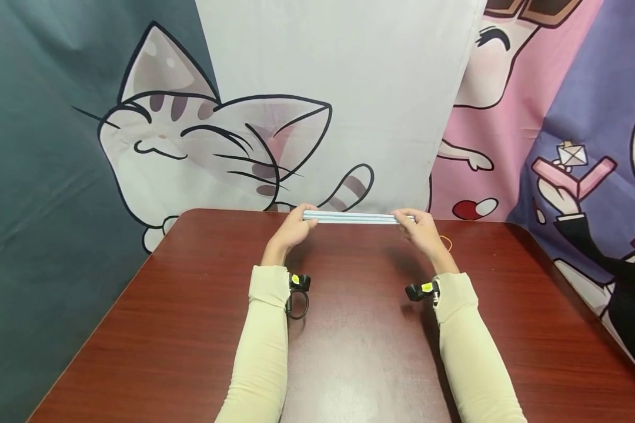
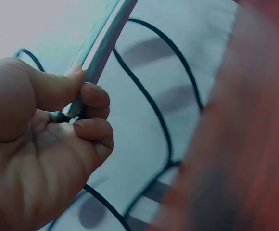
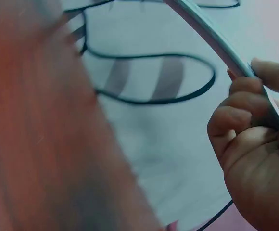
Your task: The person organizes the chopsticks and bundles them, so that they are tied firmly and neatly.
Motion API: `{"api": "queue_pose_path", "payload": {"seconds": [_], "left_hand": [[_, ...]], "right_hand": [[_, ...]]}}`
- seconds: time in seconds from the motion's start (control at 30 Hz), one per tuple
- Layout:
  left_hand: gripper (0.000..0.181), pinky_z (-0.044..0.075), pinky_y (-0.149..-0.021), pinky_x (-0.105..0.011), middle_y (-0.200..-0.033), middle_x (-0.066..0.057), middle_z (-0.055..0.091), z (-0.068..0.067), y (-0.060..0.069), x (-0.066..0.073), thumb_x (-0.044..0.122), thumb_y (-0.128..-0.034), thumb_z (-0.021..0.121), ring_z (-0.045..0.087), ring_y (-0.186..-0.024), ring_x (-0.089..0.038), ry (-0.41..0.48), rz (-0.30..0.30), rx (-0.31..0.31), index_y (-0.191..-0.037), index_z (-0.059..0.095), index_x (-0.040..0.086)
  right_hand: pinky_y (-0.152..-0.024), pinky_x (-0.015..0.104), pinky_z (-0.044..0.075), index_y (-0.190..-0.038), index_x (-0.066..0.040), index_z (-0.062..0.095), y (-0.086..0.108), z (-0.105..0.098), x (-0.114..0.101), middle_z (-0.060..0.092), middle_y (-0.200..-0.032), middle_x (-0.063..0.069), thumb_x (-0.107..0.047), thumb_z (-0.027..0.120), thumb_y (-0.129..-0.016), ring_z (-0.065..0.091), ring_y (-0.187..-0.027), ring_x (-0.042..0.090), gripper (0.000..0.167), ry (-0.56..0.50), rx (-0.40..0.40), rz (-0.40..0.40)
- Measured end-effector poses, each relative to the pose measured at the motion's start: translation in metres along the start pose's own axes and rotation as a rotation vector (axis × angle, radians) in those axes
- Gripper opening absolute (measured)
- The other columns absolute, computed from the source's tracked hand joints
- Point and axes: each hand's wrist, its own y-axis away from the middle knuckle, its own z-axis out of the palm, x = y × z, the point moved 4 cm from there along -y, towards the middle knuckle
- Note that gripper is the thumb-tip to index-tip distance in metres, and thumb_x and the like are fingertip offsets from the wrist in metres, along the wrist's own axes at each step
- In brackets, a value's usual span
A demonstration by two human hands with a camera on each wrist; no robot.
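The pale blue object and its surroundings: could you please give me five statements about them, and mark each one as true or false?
1. The left hand and the right hand grip opposite ends of the pale blue object. True.
2. The pale blue object is bent into a ring. False: it runs straight from hand to hand.
3. The table is reddish brown. True.
4. The person wears black sleeves. False: the sleeves are pale yellow.
5. A cat drawing shows on the backdrop. True.
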Motion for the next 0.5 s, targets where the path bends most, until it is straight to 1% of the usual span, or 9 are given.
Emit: {"api": "queue_pose_path", "payload": {"seconds": [0.1, 0.13, 0.2, 0.27, 0.37, 0.43, 0.5], "left_hand": [[0.034, 0.040, -0.095, -0.041, -0.125, -0.019, 0.054, -0.001, 0.002, 0.017, 0.005, -0.0995, 0.050, 0.048, -0.107, -0.026, 0.032, 0.031, 0.038, -0.132, 0.046, -0.003], [0.034, 0.039, -0.094, -0.040, -0.124, -0.019, 0.053, -0.001, 0.003, 0.022, 0.005, -0.0997, 0.050, 0.048, -0.106, -0.026, 0.041, 0.042, 0.048, -0.132, 0.046, -0.003], [0.033, 0.039, -0.092, -0.038, -0.123, -0.019, 0.053, 0.000, 0.003, 0.031, 0.004, -0.0998, 0.049, 0.047, -0.104, -0.026, 0.055, 0.067, 0.069, -0.132, 0.045, -0.003], [0.032, 0.038, -0.089, -0.036, -0.120, -0.019, 0.053, 0.000, 0.005, 0.039, 0.003, -0.0998, 0.049, 0.047, -0.101, -0.025, 0.060, 0.092, 0.090, -0.131, 0.045, -0.004], [0.033, 0.038, -0.084, -0.034, -0.114, -0.018, 0.053, -0.002, 0.011, 0.052, 0.001, -0.0993, 0.049, 0.047, -0.094, -0.023, 0.079, 0.126, 0.130, -0.131, 0.045, -0.006], [0.033, 0.039, -0.079, -0.031, -0.107, -0.016, 0.053, -0.005, 0.017, 0.061, 0.001, -0.0989, 0.050, 0.047, -0.089, -0.022, 0.099, 0.147, 0.154, -0.131, 0.044, -0.006], [0.032, 0.040, -0.073, -0.028, -0.099, -0.014, 0.052, -0.007, 0.022, 0.069, 0.001, -0.0989, 0.049, 0.047, -0.081, -0.021, 0.129, 0.178, 0.171, -0.129, 0.044, -0.006]], "right_hand": [[-0.046, 0.019, 0.040, -0.113, 0.024, 0.054, 0.000, 0.002, -0.018, 0.057, -0.063, -0.001, -0.012, 0.057, -0.100, 0.048, -0.050, 0.006, 0.038, -0.097, 0.010, -0.063], [-0.046, 0.019, 0.041, -0.113, 0.024, 0.055, -0.002, 0.002, -0.019, 0.060, -0.065, 0.000, -0.011, 0.057, -0.099, 0.051, -0.051, 0.007, 0.038, -0.129, 0.022, -0.089], [-0.048, 0.019, 0.044, -0.111, 0.025, 0.055, -0.001, 0.003, -0.028, 0.067, -0.072, 0.003, -0.008, 0.058, -0.099, 0.056, -0.053, 0.008, 0.036, -0.192, 0.033, -0.144], [-0.051, 0.020, 0.047, -0.109, 0.023, 0.059, 0.001, 0.003, -0.037, 0.071, -0.080, 0.004, -0.005, 0.059, -0.097, 0.061, -0.056, 0.010, 0.031, -0.223, 0.049, -0.196], [-0.058, 0.020, 0.051, -0.108, 0.016, 0.066, 0.004, 0.003, -0.053, 0.074, -0.092, 0.003, 0.001, 0.062, -0.094, 0.067, -0.063, 0.011, 0.021, -0.221, 0.044, -0.260], [-0.063, 0.021, 0.055, -0.108, 0.011, 0.069, 0.007, 0.003, -0.063, 0.075, -0.094, 0.004, 0.003, 0.064, -0.092, 0.069, -0.067, 0.012, 0.019, -0.208, 0.029, -0.288], [-0.067, 0.023, 0.056, -0.108, 0.009, 0.071, 0.010, 0.002, -0.072, 0.075, -0.095, 0.004, 0.004, 0.066, -0.090, 0.070, -0.069, 0.012, 0.019, -0.193, 0.021, -0.303]]}}
